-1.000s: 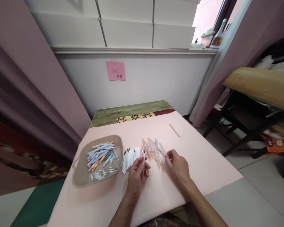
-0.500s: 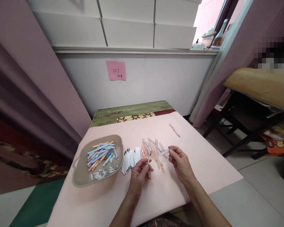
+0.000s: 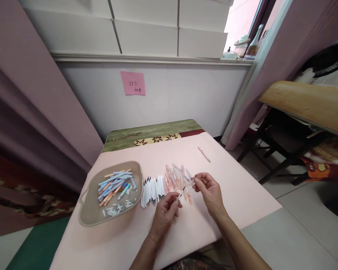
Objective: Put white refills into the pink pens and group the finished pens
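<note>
Between the fingertips of my left hand is a slim white pen refill, its dark tip slanting up to the right. My right hand pinches a translucent pale pen barrel that points down to the left. The refill's tip is at or very near the barrel's lower end; whether it is inside I cannot tell. Behind both hands lies a loose pile of clear and pinkish pen barrels. A row of white refills with dark tips lies left of that pile, close to my left hand.
A beige plastic basket at the left holds blue and orange pen parts and small whitish pieces. One pen lies alone at the far right of the pink-covered table. A wall with a pink note stands behind.
My hands have come closer together, bringing the refill's tip up to the barrel's end. The whole view has shifted slightly, so the scene sits farther left.
</note>
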### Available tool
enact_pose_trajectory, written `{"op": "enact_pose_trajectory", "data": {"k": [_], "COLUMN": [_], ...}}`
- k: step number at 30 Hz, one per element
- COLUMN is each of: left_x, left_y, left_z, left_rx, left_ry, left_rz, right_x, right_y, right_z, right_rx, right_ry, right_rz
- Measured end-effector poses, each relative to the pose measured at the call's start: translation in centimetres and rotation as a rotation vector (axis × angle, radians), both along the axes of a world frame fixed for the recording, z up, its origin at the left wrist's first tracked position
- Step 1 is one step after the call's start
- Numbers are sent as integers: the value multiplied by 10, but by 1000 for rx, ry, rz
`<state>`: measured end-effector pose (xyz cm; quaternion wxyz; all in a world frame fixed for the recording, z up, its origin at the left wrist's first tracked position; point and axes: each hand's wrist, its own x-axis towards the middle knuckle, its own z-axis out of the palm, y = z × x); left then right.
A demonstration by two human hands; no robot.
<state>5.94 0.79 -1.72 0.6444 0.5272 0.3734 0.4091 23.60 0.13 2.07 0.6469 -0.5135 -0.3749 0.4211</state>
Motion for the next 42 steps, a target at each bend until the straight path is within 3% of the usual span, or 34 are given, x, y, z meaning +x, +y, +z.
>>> {"op": "enact_pose_trajectory", "data": {"k": [10, 25, 35, 42], "left_x": [1, -2, -3, -2], "left_y": [-1, -1, 1, 1], "left_z": [2, -2, -7, -6], "left_rx": [6, 59, -63, -165], "left_ry": [33, 33, -140, -263], "left_rz": [-8, -49, -89, -83], "right_x": [-1, -14, -21, -14], "right_y": [1, -2, -2, -1], "right_z": [-3, -5, -9, -6], "right_rx": [-13, -61, -72, -14], "right_ry": [8, 26, -93, -39], "right_rz": [2, 149, 258, 379]}}
